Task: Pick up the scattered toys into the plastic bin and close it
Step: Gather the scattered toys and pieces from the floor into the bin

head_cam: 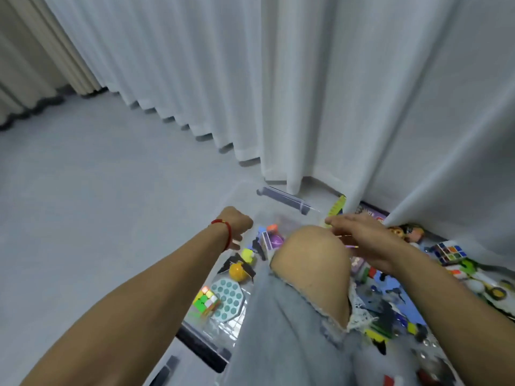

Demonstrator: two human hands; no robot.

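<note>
The clear plastic bin [245, 201] sits on the smooth grey floor [97, 204], holding a round teal bubble pad [227, 299], a glossy yellow ball [237, 271] and a square cube puzzle [205, 300]. The left hand [237, 221] curls over its rim; I cannot tell what it grips. The right hand [359, 232] lies flat, fingers straight, above the toys.

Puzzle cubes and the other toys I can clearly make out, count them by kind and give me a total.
Puzzle cubes: 2, one in the bin, one on the floor by the curtain
Teal bubble pads: 1
Yellow-orange balls: 1
Dolls: 1
Total: 5
The blurred pile behind the knee is left uncounted.
</note>
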